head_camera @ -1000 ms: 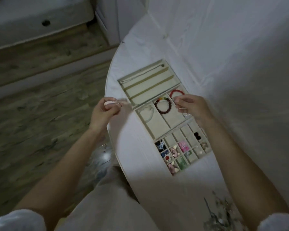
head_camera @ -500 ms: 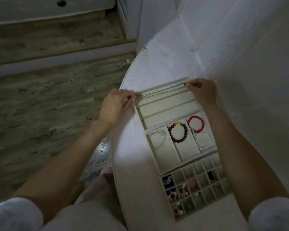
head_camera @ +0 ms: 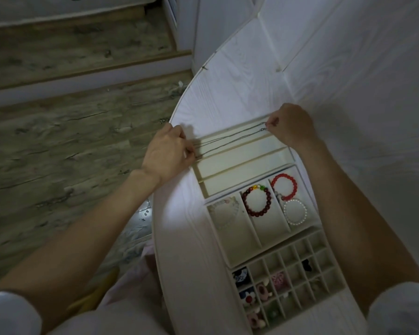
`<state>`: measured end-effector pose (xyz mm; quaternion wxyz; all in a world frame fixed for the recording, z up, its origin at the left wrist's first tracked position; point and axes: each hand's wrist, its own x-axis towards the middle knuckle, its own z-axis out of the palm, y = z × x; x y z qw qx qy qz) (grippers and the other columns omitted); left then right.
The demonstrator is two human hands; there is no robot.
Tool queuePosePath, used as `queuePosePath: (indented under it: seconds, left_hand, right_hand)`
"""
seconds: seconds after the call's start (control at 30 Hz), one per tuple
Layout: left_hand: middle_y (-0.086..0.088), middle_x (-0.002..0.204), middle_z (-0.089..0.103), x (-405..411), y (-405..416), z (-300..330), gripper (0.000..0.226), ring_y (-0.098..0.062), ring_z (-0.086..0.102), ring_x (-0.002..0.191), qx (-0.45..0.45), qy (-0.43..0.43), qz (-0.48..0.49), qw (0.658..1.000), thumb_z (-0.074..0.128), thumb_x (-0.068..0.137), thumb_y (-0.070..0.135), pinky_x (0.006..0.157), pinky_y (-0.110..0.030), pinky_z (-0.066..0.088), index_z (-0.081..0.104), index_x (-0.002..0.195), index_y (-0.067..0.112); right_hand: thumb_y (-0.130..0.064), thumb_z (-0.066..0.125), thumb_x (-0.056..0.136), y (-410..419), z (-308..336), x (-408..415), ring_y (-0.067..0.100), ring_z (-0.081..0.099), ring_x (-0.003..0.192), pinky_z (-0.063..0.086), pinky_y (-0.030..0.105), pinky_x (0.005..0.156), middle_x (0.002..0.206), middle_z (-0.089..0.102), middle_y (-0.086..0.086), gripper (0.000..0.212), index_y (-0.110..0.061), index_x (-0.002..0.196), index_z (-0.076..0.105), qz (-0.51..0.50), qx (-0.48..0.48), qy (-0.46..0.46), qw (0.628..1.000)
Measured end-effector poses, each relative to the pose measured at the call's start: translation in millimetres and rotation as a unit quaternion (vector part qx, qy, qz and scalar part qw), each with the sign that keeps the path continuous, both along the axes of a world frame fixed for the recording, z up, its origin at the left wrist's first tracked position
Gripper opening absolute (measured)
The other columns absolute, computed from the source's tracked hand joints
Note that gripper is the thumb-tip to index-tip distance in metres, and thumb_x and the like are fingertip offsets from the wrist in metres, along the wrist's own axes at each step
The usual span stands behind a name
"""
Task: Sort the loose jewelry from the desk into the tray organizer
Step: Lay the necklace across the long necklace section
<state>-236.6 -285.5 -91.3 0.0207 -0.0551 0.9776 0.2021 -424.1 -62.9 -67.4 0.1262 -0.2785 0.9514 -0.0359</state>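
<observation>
A cream tray organizer (head_camera: 288,234) lies on the white desk (head_camera: 186,238). A thin silver chain necklace (head_camera: 230,139) is stretched over its far long slots. My left hand (head_camera: 167,153) pinches the chain's left end at the tray's left edge. My right hand (head_camera: 289,124) pinches the clasp end at the tray's far right corner. In the middle compartments lie a dark red beaded bracelet (head_camera: 257,201), a red bracelet (head_camera: 284,186), a white pearl bracelet (head_camera: 295,211) and a pale clear bracelet (head_camera: 224,212). Small charms (head_camera: 261,290) fill several grid cells at the near end.
The desk's curved edge runs down the left of the tray, with wooden floor (head_camera: 70,141) beyond it. A white wall panel (head_camera: 348,56) rises at the right and back. A step (head_camera: 82,68) crosses the floor at the top left.
Both hands moved from the bracelet compartments up to the far slots and drew the chain taut between them. The camera view shifted forward, so the tray sits lower in the frame.
</observation>
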Motion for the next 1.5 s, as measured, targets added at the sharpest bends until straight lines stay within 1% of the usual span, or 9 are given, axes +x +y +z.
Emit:
queuePosePath:
  seconds: [0.13, 0.3, 0.43, 0.6, 0.8, 1.0, 1.23, 1.37, 1.5]
  left_hand:
    - [-0.01, 0.084, 0.058, -3.3, -0.3, 0.6, 0.016, -0.027, 0.051, 0.082, -0.023, 0.01, -0.025, 0.999, 0.066, 0.083, 0.027, 0.079, -0.033, 0.036, 0.077, 0.08, 0.017]
    - [-0.008, 0.082, 0.057, -0.9, -2.8, -2.9, 0.033, -0.027, 0.05, 0.08, -0.017, 0.022, -0.036, 0.999, 0.053, 0.088, 0.035, 0.076, -0.035, 0.039, 0.076, 0.076, 0.015]
    - [-0.005, 0.08, 0.057, 4.1, -4.0, -7.2, 0.048, -0.023, 0.049, 0.078, -0.03, 0.05, -0.062, 0.996, 0.036, 0.087, 0.04, 0.074, -0.03, 0.034, 0.075, 0.074, 0.016]
    - [-0.005, 0.083, 0.058, 8.8, -8.3, -8.6, 0.047, -0.024, 0.048, 0.076, -0.067, 0.078, -0.101, 0.99, 0.037, 0.091, 0.035, 0.067, -0.037, 0.042, 0.076, 0.075, 0.015]
    - [-0.003, 0.091, 0.057, 13.8, -12.2, -9.4, 0.041, -0.022, 0.043, 0.082, -0.046, 0.087, -0.128, 0.987, 0.038, 0.092, 0.039, 0.073, -0.035, 0.034, 0.075, 0.094, 0.022]
    - [-0.003, 0.094, 0.055, 14.0, -13.2, -10.1, 0.044, -0.019, 0.038, 0.086, -0.058, 0.081, -0.136, 0.986, 0.037, 0.092, 0.038, 0.072, -0.034, 0.028, 0.076, 0.088, 0.018]
    - [-0.001, 0.098, 0.054, 10.0, -16.1, -10.5, 0.05, -0.018, 0.039, 0.089, -0.07, 0.069, -0.141, 0.985, 0.032, 0.094, 0.04, 0.074, -0.035, 0.031, 0.077, 0.087, 0.018]
    - [-0.002, 0.099, 0.055, 10.6, -16.5, -13.2, 0.05, -0.019, 0.04, 0.089, -0.065, 0.071, -0.135, 0.986, 0.033, 0.094, 0.04, 0.073, -0.036, 0.032, 0.077, 0.087, 0.017]
    - [-0.002, 0.098, 0.055, 11.0, -15.0, -12.4, 0.051, -0.019, 0.04, 0.089, -0.058, 0.071, -0.132, 0.987, 0.033, 0.094, 0.04, 0.073, -0.036, 0.035, 0.077, 0.086, 0.016]
  right_hand:
    - [-0.019, 0.057, 0.088, 4.4, 9.3, -1.3, 0.025, 0.048, 0.072, 0.032, 0.025, 0.059, 0.079, 0.049, 0.009, 0.031, -0.015, 0.057, 0.058, -0.021, 0.001, -0.015, 1.0]
    - [-0.024, 0.056, 0.089, 12.3, 10.0, -2.8, 0.03, 0.056, 0.086, 0.044, 0.031, 0.071, 0.098, 0.058, 0.015, 0.024, -0.005, 0.087, 0.071, -0.06, -0.058, -0.049, 0.995]
    - [-0.012, 0.049, 0.09, 14.6, 11.7, 6.0, 0.03, 0.046, 0.104, 0.04, 0.032, 0.081, 0.109, 0.053, 0.014, 0.025, -0.015, 0.096, 0.073, -0.022, -0.059, -0.011, 0.998]
    - [-0.011, 0.047, 0.093, 15.3, 10.4, 13.0, 0.029, 0.041, 0.102, 0.037, 0.036, 0.087, 0.112, 0.046, 0.011, 0.03, -0.021, 0.1, 0.074, 0.054, -0.038, -0.006, 0.998]
    - [-0.012, 0.051, 0.093, 25.7, 3.9, 11.8, 0.031, 0.043, 0.096, 0.037, 0.036, 0.078, 0.107, 0.049, 0.012, 0.025, -0.018, 0.1, 0.074, 0.076, -0.012, 0.032, 0.996]
    - [-0.022, 0.066, 0.086, 10.4, -4.9, 7.9, 0.02, 0.044, 0.089, 0.033, 0.027, 0.067, 0.093, 0.048, 0.004, 0.013, -0.012, 0.092, 0.072, 0.0, -0.079, 0.011, 0.997]
    - [-0.017, 0.074, 0.078, -5.8, 5.5, -13.4, 0.019, 0.05, 0.078, 0.03, 0.026, 0.062, 0.08, 0.047, -0.003, 0.009, -0.01, 0.082, 0.075, 0.122, 0.011, -0.042, 0.992]
    - [-0.014, 0.071, 0.08, -12.5, 4.8, -15.8, 0.025, 0.056, 0.08, 0.03, 0.027, 0.061, 0.082, 0.056, 0.001, 0.005, -0.01, 0.077, 0.074, 0.163, 0.069, -0.012, 0.984]
    - [-0.011, 0.068, 0.08, -11.8, 5.8, -18.2, 0.021, 0.056, 0.072, 0.025, 0.022, 0.056, 0.081, 0.064, 0.004, 0.008, -0.009, 0.077, 0.075, 0.178, 0.076, 0.009, 0.981]
